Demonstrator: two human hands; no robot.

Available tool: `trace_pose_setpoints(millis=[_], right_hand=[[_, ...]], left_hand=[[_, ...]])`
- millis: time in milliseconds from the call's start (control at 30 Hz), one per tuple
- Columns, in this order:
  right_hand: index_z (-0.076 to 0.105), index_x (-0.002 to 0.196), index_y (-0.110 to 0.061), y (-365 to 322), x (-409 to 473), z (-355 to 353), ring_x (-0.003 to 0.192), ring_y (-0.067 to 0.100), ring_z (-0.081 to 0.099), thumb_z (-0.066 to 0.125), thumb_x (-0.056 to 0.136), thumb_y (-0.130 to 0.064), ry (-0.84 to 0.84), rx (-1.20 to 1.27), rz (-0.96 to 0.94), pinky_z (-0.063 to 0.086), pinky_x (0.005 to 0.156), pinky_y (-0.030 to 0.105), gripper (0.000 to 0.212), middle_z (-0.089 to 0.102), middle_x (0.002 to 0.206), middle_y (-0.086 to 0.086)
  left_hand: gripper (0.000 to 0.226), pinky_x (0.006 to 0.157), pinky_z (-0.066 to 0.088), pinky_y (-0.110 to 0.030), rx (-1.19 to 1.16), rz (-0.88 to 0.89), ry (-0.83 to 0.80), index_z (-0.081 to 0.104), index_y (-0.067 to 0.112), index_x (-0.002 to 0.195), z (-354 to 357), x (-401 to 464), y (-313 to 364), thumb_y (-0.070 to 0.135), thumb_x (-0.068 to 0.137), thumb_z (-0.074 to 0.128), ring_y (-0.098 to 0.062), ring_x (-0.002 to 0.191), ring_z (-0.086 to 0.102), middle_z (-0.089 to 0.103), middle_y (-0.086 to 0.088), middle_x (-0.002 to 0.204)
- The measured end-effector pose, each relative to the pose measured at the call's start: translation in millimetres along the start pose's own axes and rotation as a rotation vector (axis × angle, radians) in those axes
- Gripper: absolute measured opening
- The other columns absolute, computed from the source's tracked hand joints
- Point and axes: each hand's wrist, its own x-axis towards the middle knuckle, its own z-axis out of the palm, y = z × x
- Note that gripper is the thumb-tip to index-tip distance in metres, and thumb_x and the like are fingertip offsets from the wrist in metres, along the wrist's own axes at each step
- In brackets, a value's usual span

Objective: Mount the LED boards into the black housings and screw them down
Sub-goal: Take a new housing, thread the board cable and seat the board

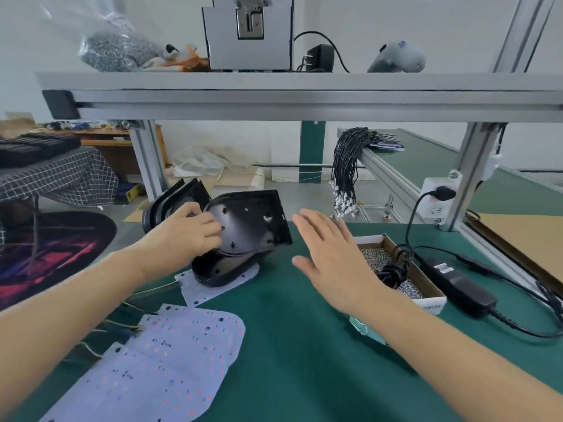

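Left hand (189, 231) is gripping black housing (249, 226), tilting it off the green mat (289, 345). Right hand (332, 257) is hovering beside it, fingers spread, holding nothing.

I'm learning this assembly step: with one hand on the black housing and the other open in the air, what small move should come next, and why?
Probably bring the open right hand onto the black housing to steady it. The left hand grips its left edge alone, and the housing sits tilted on a white LED board, so it isn't yet seated for mounting.
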Motion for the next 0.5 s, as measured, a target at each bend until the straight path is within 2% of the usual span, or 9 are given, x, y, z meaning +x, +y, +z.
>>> trace_pose_setpoints(millis=[100,133,200,267,300,333,400,433,500], right_hand=[[0.009,0.153,-0.017,-9,29,-3,0.147,0.017,0.006,0.049,0.097,-0.036,0.031,0.006,-0.086,0.001,0.118,0.038,0.071,0.010,0.160,0.000],[0.007,0.153,-0.017,-12,36,-1,0.147,0.018,0.006,0.049,0.097,-0.038,-0.026,0.003,-0.100,0.001,0.118,0.038,0.074,0.010,0.161,0.001],[0.010,0.153,-0.018,-15,45,8,0.146,0.020,0.015,0.049,0.097,-0.041,-0.237,0.030,-0.078,0.009,0.118,0.040,0.073,0.017,0.160,0.004],[0.031,0.146,-0.015,-18,46,17,0.134,0.026,0.039,0.049,0.098,-0.037,-0.407,0.170,0.004,0.031,0.109,0.040,0.056,0.040,0.148,0.010],[0.045,0.133,-0.013,-18,44,20,0.121,0.028,0.050,0.049,0.099,-0.034,-0.401,0.249,0.040,0.040,0.098,0.038,0.040,0.053,0.134,0.012],[0.053,0.117,-0.011,-18,42,21,0.108,0.028,0.055,0.048,0.099,-0.030,-0.354,0.310,0.067,0.043,0.087,0.036,0.026,0.060,0.118,0.011],[0.055,0.101,-0.013,-12,38,15,0.093,0.025,0.056,0.050,0.099,-0.025,-0.308,0.378,0.104,0.042,0.077,0.033,0.013,0.060,0.099,0.006],[0.055,0.098,-0.014,-7,35,10,0.090,0.023,0.056,0.051,0.098,-0.023,-0.320,0.390,0.106,0.041,0.074,0.032,0.010,0.059,0.093,0.003],[0.054,0.089,-0.019,4,26,-1,0.083,0.017,0.054,0.053,0.097,-0.022,-0.394,0.379,0.072,0.037,0.068,0.027,0.009,0.056,0.081,-0.006]], left_hand=[[0.030,0.083,0.049,-0.037,-0.122,0.175,0.003,0.069,0.013,0.082,-27,-14,9,-0.010,0.064,0.070,-0.026,0.096,0.063,0.066,-0.001,0.088],[0.027,0.083,0.053,-0.036,-0.174,0.210,-0.011,0.069,0.013,0.083,-32,-18,14,-0.009,0.067,0.072,-0.026,0.100,0.063,0.066,-0.002,0.091],[0.019,0.085,0.054,-0.034,-0.211,0.255,-0.024,0.068,0.012,0.082,-39,-24,26,-0.006,0.081,0.060,-0.025,0.102,0.063,0.066,-0.002,0.092],[0.030,0.085,0.053,-0.035,-0.235,0.228,-0.007,0.067,0.009,0.080,-42,-29,33,-0.005,0.085,0.041,-0.025,0.098,0.064,0.066,-0.004,0.093],[0.031,0.084,0.052,-0.038,-0.268,0.181,0.012,0.067,0.007,0.082,-41,-33,37,-0.008,0.082,0.039,-0.028,0.097,0.063,0.065,-0.008,0.097],[0.030,0.086,0.051,-0.041,-0.318,0.102,0.045,0.066,0.004,0.089,-37,-36,39,-0.013,0.079,0.043,-0.031,0.100,0.061,0.064,-0.012,0.103],[0.040,0.100,0.042,-0.041,-0.467,-0.223,0.111,0.061,0.005,0.115,-25,-38,42,-0.011,0.079,0.055,-0.032,0.120,0.049,0.053,-0.014,0.128],[0.052,0.107,0.034,-0.037,-0.578,-0.433,0.099,0.053,0.010,0.129,-21,-38,43,-0.005,0.080,0.062,-0.028,0.130,0.040,0.044,-0.010,0.140],[0.065,0.109,0.026,-0.032,-0.765,-0.782,-0.025,0.038,0.016,0.143,-13,-29,45,0.009,0.085,0.067,-0.023,0.138,0.029,0.033,-0.003,0.150]])
